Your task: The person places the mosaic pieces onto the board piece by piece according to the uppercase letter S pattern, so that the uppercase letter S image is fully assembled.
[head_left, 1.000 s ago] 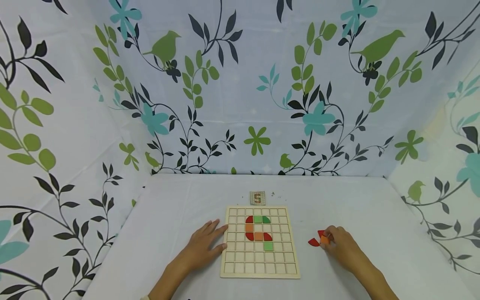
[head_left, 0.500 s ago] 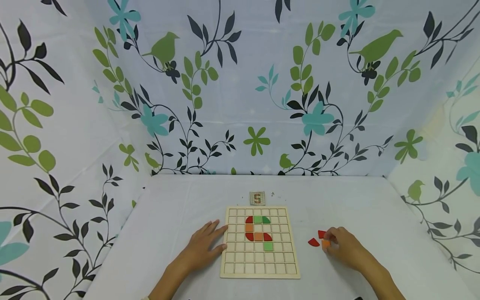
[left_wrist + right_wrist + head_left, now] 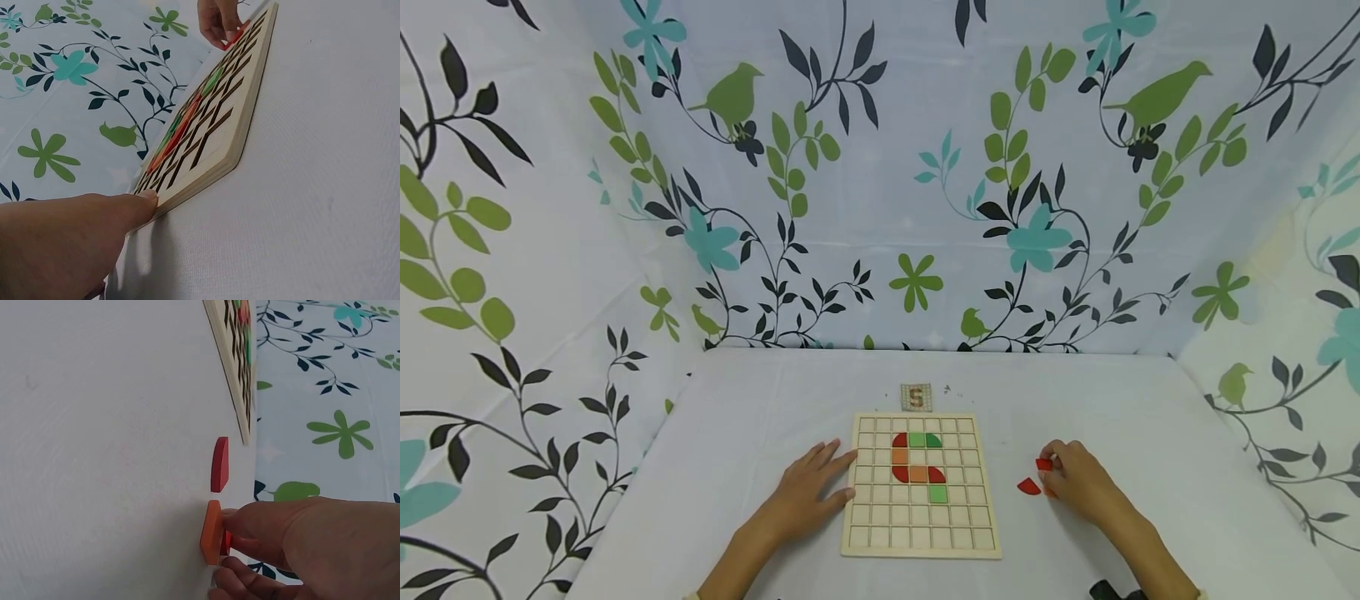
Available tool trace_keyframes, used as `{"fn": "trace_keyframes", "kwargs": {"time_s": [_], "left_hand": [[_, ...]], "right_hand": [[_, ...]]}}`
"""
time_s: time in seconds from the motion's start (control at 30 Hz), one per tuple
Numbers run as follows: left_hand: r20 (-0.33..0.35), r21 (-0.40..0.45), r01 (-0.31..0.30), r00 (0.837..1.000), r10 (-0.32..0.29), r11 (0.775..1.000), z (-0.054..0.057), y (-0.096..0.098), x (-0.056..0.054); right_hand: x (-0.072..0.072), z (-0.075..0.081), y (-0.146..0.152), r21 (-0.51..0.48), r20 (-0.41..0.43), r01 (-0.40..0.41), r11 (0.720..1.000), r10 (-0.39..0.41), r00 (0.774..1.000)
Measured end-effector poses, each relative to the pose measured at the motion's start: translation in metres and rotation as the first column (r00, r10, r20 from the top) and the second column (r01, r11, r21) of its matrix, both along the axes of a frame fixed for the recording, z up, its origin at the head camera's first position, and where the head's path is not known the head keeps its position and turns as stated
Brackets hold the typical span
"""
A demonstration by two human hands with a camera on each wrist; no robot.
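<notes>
My left hand [image 3: 805, 492] rests at the left edge of a pale wooden grid board [image 3: 920, 552], fingers spread, its thumb against the side in the left wrist view. On the board, red, orange and green tiles [image 3: 917, 473] form a curved figure in the upper squares. To the right of the board, my right hand [image 3: 1078, 482] pinches a red tile [image 3: 1043, 465] between thumb and fingers. An orange square tile [image 3: 211, 532] lies right by the thumb, partly hidden in the head view. A red quarter-round tile [image 3: 1028, 487] lies just left of it.
A small card [image 3: 916, 397] with a letter S on a grid lies behind the board. Beyond the white table [image 3: 760, 400] hangs a leaf-and-bird patterned cloth [image 3: 880, 192]. A black object [image 3: 1112, 592] shows at the bottom edge near my right forearm.
My right hand has left the orange tile and shifted slightly away from me onto the red tile behind it. The left hand and the board tiles stay put.
</notes>
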State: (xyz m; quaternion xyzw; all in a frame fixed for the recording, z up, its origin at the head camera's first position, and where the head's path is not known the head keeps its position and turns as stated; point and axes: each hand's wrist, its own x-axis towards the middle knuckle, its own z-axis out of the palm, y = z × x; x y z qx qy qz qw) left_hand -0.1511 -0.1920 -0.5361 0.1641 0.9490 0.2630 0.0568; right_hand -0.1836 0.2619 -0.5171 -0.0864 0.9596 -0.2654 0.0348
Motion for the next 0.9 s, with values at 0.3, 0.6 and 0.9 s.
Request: {"fn": "trace_keyframes", "kwargs": {"time_s": [0.3,0.6,0.9], "left_hand": [[-0.010,-0.009,-0.001,1.000,0.001,1.000,-0.002,0.000,0.000],[-0.008,-0.015,-0.007,1.000,0.007,1.000,-0.005,0.000,-0.001],[-0.003,-0.016,-0.005,1.000,0.005,1.000,-0.006,-0.001,-0.002]], "right_hand": [[0.004,-0.002,-0.002,-0.007,-0.049,0.027,1.000,-0.027,0.998],[-0.001,-0.007,-0.005,0.032,-0.079,0.012,0.999,-0.009,0.997],[-0.008,-0.005,-0.013,-0.011,-0.054,0.014,1.000,-0.014,0.998]]}}
